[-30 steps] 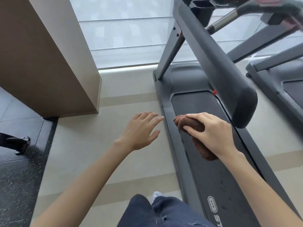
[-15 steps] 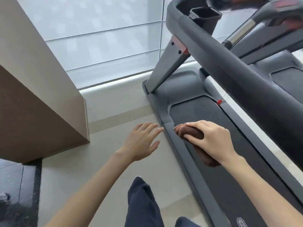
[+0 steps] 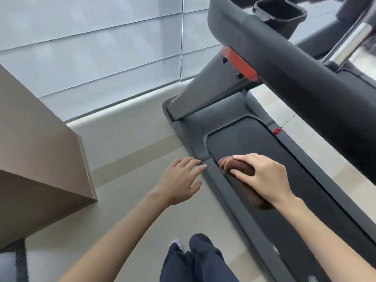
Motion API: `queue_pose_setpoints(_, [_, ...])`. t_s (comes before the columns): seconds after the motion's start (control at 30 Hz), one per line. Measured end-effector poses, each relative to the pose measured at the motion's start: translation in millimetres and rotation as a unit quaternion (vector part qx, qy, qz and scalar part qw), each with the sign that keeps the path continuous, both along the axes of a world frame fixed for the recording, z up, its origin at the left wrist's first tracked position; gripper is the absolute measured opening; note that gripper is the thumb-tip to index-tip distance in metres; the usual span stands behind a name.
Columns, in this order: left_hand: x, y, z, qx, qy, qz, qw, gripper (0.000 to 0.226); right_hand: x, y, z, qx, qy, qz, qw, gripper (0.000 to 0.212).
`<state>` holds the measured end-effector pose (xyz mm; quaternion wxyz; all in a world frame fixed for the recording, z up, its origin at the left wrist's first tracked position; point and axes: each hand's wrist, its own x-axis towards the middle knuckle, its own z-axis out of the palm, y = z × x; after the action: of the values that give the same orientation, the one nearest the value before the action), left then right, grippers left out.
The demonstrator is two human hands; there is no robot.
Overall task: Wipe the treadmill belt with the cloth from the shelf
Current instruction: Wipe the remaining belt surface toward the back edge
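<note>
At the centre right of the frame, the right hand lies palm down on the brown cloth, its fingers curved over the top and the thumb tucked against the near side, so the cloth is gripped and pressed onto the treadmill belt. The cloth sits at the belt's left edge, just beside the grey side rail, and its rear end is hidden under the wrist. The forearm runs off the lower right corner.

Left of centre, the left hand is held palm down with fingers straight and slightly spread, holding nothing. Its fingertips reach the side rail's edge; whether they touch it cannot be told.

At the top right, a black cup holder sits behind the thick dark handrail; its inside is too dark to show any contents. The handrail covers part of the belt's right side, and a small red clip shows beside it. A beige cabinet is cut off at the left edge. Dark trouser legs are cut off at the bottom.
</note>
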<state>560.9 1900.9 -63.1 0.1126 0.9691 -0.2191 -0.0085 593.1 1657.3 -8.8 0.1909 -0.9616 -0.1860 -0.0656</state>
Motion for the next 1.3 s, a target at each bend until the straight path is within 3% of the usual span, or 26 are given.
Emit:
queue_pose_setpoints(0.2, [59,-3,-106,-0.006,-0.023,-0.017,1.0,0.051,40,-3,-115,-0.002,-0.008,-0.006,1.0,0.037])
queue_pose_setpoints(0.57, [168,-53,-398,-0.002,-0.071,-0.076,0.995,0.048,129,-53,-427,-0.014,0.002,-0.084,0.996,0.026])
queue_pose_setpoints(0.73, [197,-83,-500,0.006,-0.107,-0.109,0.988,0.047,154,-78,-542,-0.052,-0.005,-0.102,0.993,0.024])
queue_pose_setpoints(0.93, [189,-96,-534,0.011,-0.059,-0.116,0.991,0.048,150,-92,-566,-0.034,0.012,-0.147,0.988,0.023])
queue_pose_setpoints(1.13, [215,-101,-533,0.029,-0.096,-0.117,0.988,0.048,164,-92,-572,-0.039,-0.02,-0.131,0.99,0.024])
queue_pose_setpoints(1.3, [228,-112,-564,0.044,-0.031,-0.11,0.993,0.053,187,-97,-602,-0.05,-0.021,-0.116,0.992,0.025])
